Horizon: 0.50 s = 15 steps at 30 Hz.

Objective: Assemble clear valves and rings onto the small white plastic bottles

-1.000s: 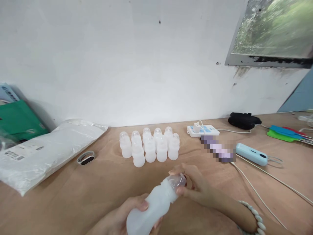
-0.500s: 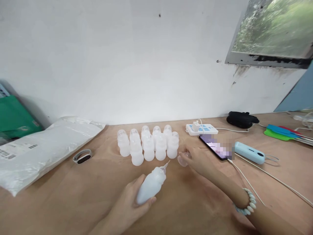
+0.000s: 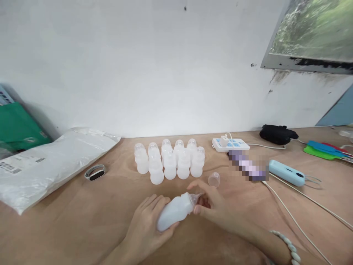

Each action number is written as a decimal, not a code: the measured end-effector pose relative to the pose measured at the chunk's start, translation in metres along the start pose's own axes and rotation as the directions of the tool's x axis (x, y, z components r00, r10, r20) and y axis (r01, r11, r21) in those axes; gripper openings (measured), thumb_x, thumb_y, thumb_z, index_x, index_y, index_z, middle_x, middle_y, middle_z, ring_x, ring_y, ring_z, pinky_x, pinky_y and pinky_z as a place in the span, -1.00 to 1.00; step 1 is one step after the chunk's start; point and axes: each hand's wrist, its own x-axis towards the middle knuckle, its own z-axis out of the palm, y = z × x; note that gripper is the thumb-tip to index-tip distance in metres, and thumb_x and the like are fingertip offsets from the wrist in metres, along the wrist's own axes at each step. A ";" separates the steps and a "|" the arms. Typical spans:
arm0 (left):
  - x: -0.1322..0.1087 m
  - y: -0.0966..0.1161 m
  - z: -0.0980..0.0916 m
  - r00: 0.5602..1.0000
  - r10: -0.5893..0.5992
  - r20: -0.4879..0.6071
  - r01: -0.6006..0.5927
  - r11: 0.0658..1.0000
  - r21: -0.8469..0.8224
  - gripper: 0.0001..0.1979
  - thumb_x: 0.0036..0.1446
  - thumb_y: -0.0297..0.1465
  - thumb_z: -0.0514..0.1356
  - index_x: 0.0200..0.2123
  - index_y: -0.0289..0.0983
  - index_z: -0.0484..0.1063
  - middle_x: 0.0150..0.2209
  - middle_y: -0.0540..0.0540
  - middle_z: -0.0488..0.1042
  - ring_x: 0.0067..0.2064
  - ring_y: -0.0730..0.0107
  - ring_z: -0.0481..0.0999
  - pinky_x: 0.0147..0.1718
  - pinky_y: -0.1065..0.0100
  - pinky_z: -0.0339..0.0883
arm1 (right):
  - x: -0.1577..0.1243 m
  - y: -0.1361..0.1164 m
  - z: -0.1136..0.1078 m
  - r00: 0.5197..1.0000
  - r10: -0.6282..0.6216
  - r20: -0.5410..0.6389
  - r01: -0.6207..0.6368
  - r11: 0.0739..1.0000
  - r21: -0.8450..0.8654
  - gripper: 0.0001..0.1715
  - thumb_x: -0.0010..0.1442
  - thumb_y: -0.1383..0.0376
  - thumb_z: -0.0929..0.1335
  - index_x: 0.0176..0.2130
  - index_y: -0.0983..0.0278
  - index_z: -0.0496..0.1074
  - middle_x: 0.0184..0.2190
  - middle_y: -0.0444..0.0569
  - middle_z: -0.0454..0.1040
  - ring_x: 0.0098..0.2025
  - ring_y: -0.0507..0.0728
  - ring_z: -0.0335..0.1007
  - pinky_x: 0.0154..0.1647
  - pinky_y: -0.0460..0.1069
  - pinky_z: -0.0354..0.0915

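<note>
My left hand [image 3: 147, 222] is wrapped round a white squeeze bottle [image 3: 176, 211] lying tilted just above the wooden table [image 3: 82, 213], nozzle pointing right. My right hand [image 3: 211, 202] pinches the bottle's clear nozzle tip with thumb and fingers. A small clear cap [image 3: 214, 179] stands alone on the table just beyond my right hand. Behind it stands a cluster of several capped white bottles [image 3: 169, 162] in two rows.
A white plastic bag [image 3: 46, 162] and a green packet [image 3: 19, 127] lie at the left, with a wristband [image 3: 95, 172] near them. At the right are a power strip [image 3: 230, 144], a phone, a light blue device [image 3: 286, 173], cables, a black object [image 3: 277, 134] and coloured tools [image 3: 327, 149].
My right hand pulled the clear cap off the bottle, set it down on the table to the right, then came back to the bottle's nozzle. The left hand lowered the bottle.
</note>
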 end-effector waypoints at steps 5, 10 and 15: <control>-0.002 0.001 0.000 0.994 0.049 0.102 -0.049 0.999 0.003 -0.83 -0.01 -0.35 0.25 -0.30 -0.26 0.43 -0.41 -0.08 0.56 -0.40 0.16 0.53 -0.45 0.25 0.34 | 0.000 0.000 0.016 0.987 0.155 0.029 -0.158 0.977 0.144 -0.73 0.25 0.12 0.35 -0.34 0.23 0.26 -0.59 -0.23 0.34 -0.56 -0.01 0.24 -0.54 -0.11 0.11; 0.003 0.000 -0.014 0.945 -0.084 0.316 0.135 0.981 -0.141 -0.74 -0.03 -0.24 0.28 -0.27 -0.23 0.49 -0.38 -0.05 0.57 -0.35 0.18 0.52 -0.39 0.29 0.31 | 0.001 -0.002 0.014 0.987 0.098 0.125 -0.119 0.976 0.180 -0.76 0.28 0.17 0.32 -0.35 0.25 0.24 -0.52 -0.20 0.36 -0.50 -0.02 0.25 -0.48 -0.11 0.13; 0.005 -0.006 -0.027 0.841 -0.250 0.479 0.440 0.831 -0.339 -0.74 -0.10 -0.21 0.30 -0.35 -0.23 0.51 -0.40 0.00 0.49 -0.34 0.25 0.47 -0.40 0.36 0.29 | -0.003 -0.011 0.013 0.991 0.014 0.134 -0.023 0.997 0.068 -0.81 0.30 0.19 0.31 -0.30 0.23 0.25 -0.47 -0.18 0.37 -0.46 0.00 0.25 -0.46 -0.11 0.17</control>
